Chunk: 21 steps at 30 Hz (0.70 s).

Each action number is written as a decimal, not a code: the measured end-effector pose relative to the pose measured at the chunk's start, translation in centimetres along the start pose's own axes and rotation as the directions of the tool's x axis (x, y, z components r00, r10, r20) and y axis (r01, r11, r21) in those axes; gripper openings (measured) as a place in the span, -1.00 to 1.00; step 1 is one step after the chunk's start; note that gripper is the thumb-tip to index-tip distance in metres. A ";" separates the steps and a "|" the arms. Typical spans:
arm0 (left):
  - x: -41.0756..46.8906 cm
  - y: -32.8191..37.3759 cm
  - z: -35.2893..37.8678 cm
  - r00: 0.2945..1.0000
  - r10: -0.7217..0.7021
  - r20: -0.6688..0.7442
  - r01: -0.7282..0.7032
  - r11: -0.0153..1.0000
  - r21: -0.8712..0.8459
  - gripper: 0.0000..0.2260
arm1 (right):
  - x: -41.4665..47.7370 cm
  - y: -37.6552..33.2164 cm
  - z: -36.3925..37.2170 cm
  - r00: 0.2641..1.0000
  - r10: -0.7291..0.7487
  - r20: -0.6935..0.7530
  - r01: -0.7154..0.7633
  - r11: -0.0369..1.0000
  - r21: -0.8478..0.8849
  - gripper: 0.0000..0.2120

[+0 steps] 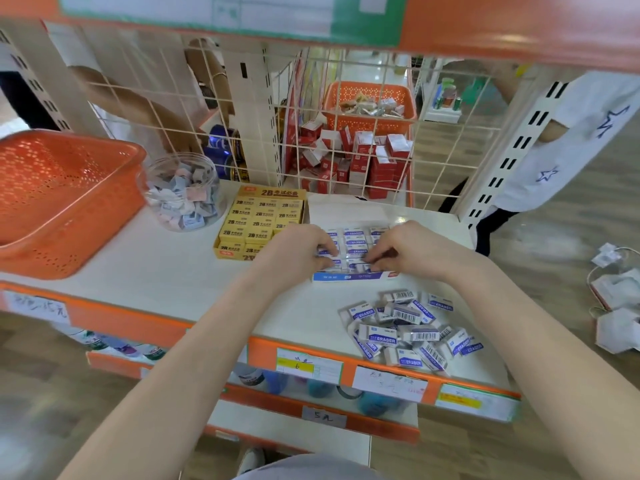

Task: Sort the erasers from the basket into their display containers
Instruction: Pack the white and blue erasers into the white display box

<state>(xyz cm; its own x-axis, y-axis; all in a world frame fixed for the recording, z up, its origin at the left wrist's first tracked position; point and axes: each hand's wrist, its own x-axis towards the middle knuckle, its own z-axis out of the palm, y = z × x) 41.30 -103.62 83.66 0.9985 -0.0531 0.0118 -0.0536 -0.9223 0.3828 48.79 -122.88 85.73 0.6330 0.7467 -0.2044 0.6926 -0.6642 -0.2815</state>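
Observation:
A blue-and-white display box (pixel 353 276) of white erasers sits mid-shelf. My left hand (pixel 299 252) and my right hand (pixel 403 249) both rest over its front rows, fingertips pinching erasers (pixel 356 243) inside it. A loose pile of blue-and-white erasers (pixel 408 329) lies on the shelf at the front right. A yellow box of 2B erasers (pixel 258 221) stands full to the left of the blue box. A clear jar (pixel 181 192) holds several small pastel erasers. The orange basket (pixel 59 199) at the far left looks empty.
The white shelf (pixel 166 268) has an orange front edge with price labels. A wire grid (pixel 346 133) backs it, with red boxes and another orange basket (pixel 370 105) behind. A person in a white shirt (pixel 571 140) stands at the right. Paper packets lie on the floor (pixel 613 306).

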 end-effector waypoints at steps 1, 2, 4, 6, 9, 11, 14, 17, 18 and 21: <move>0.1 0.1 0.0 1.000 -0.003 0.001 0.003 1.000 0.014 -0.82 | 0.0 0.0 0.0 1.000 0.002 0.003 -0.002 1.000 0.007 -0.76; 0.1 0.2 0.1 1.000 -0.008 -0.003 0.008 1.000 0.018 -0.82 | -0.1 0.0 0.0 1.000 0.005 0.001 -0.005 1.000 0.014 -0.76; -0.1 0.3 0.1 1.000 -0.024 -0.016 0.024 1.000 0.017 -0.81 | -0.1 -0.1 0.1 1.000 0.005 -0.015 -0.004 1.000 0.022 -0.76; -0.3 0.6 0.1 0.999 -0.036 -0.039 0.036 0.999 0.012 -0.79 | -0.1 -0.1 0.4 0.999 -0.001 -0.054 0.002 1.000 0.018 -0.77; -0.7 1.1 0.1 0.997 -0.004 -0.078 0.004 1.000 0.002 -0.76 | -0.3 0.1 0.9 0.989 -0.018 -0.146 0.018 1.000 -0.001 -0.80; -0.9 1.3 0.0 0.997 0.015 -0.078 -0.016 1.000 -0.011 -0.74 | -0.6 0.2 1.3 0.975 -0.050 -0.216 0.046 0.999 -0.023 -0.83; -0.8 1.5 0.1 0.999 0.030 -0.039 -0.030 0.999 0.013 -0.71 | -1.1 0.1 1.3 0.972 -0.072 -0.225 0.064 0.997 -0.042 -0.81; -0.6 1.7 0.1 0.999 0.021 -0.024 -0.019 0.998 0.061 -0.71 | -0.9 0.0 1.2 0.982 -0.042 -0.182 0.034 0.998 -0.051 -0.75; -0.6 1.7 0.1 0.999 0.019 -0.029 -0.017 0.997 0.070 -0.72 | -0.8 -0.1 1.2 0.982 -0.042 -0.181 0.034 0.998 -0.049 -0.76; -0.6 1.6 0.2 0.998 0.008 -0.063 -0.003 0.997 0.079 -0.74 | -0.4 -0.4 1.5 0.978 -0.039 -0.203 0.031 0.999 -0.043 -0.76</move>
<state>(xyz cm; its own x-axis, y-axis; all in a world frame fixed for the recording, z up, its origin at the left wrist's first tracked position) 40.56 -105.17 84.12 0.9967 -0.0358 0.0733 -0.0568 -0.9495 0.3085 47.72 -122.83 84.55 0.6625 0.7491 0.0012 0.7261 -0.6418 -0.2467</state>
